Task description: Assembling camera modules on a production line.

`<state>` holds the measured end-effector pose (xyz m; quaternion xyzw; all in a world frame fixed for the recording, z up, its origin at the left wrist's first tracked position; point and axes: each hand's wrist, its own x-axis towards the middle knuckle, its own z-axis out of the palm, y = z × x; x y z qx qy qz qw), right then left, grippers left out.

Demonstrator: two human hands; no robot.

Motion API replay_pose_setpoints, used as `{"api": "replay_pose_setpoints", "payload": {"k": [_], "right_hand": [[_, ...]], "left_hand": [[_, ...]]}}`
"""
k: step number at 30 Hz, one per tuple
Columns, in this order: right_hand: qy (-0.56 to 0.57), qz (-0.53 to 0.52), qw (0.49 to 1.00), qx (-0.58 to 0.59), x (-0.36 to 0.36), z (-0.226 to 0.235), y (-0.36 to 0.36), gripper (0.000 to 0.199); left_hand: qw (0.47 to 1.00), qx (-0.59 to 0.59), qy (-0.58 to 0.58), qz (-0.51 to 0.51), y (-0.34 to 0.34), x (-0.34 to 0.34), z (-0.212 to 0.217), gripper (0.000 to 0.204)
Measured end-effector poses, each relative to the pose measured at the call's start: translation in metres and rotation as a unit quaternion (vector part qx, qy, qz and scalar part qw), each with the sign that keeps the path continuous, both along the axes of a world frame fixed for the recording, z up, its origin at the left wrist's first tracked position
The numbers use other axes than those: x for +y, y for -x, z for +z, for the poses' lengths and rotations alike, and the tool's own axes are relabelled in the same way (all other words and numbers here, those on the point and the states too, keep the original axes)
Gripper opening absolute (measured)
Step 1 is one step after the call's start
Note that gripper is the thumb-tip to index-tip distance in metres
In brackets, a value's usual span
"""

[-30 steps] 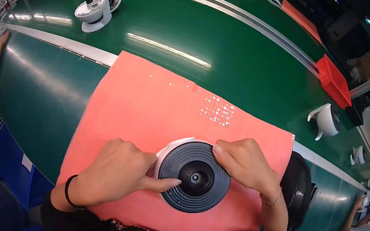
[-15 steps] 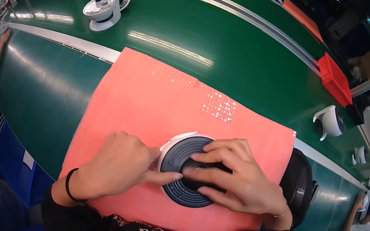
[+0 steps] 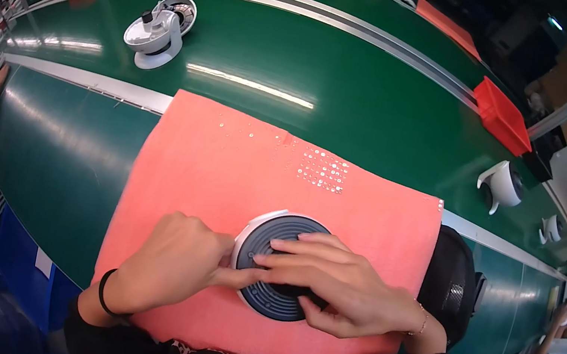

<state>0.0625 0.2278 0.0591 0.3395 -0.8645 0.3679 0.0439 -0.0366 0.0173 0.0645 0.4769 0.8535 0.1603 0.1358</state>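
Note:
A round base (image 3: 293,228) with a dark grey, ringed face and a white rim lies on a pink cloth in front of me. My left hand (image 3: 190,255) grips its left edge, the thumb over the grey face and the other fingers curled at the rim. Across the face lies my right hand (image 3: 347,287), fingers stretched out to the left, fingertips close to the left thumb. The right hand hides the middle and right of the base, so I cannot see whether anything small is under it.
The pink cloth (image 3: 202,163) has a patch of shiny dots. Beyond it, a green conveyor belt (image 3: 260,51) carries a white fan-like unit (image 3: 156,37) at left and another white unit (image 3: 502,187) at right. A red tray (image 3: 502,117) stands far right; a black object (image 3: 448,282) sits beside the cloth.
My right hand's fingers have slid left over the grey face and straightened from a more curled pose. My left hand keeps its hold. The whole view has shifted slightly.

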Motion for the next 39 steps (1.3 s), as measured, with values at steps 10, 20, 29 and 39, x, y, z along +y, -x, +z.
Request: {"api": "replay_pose_setpoints", "payload": {"k": [10,20,29,39], "right_hand": [[0.024,-0.039,0.999,0.028,0.006,-0.013,-0.008,0.046],[0.231,-0.19,0.886,-0.354,0.017,-0.043,-0.01,0.049],[0.263,-0.268,0.922,-0.095,0.003,-0.007,0.026,0.057],[0.326,-0.352,0.875,-0.067,0.025,0.003,0.083,0.083]], "left_hand": [[0.998,0.027,-0.049,0.008,-0.006,0.002,-0.008,0.047],[0.911,-0.403,-0.036,0.084,-0.007,0.0,-0.038,0.042],[0.914,-0.279,-0.282,0.084,-0.007,0.014,0.003,0.081],[0.776,-0.426,-0.461,0.066,0.086,0.042,-0.005,0.051]]}}
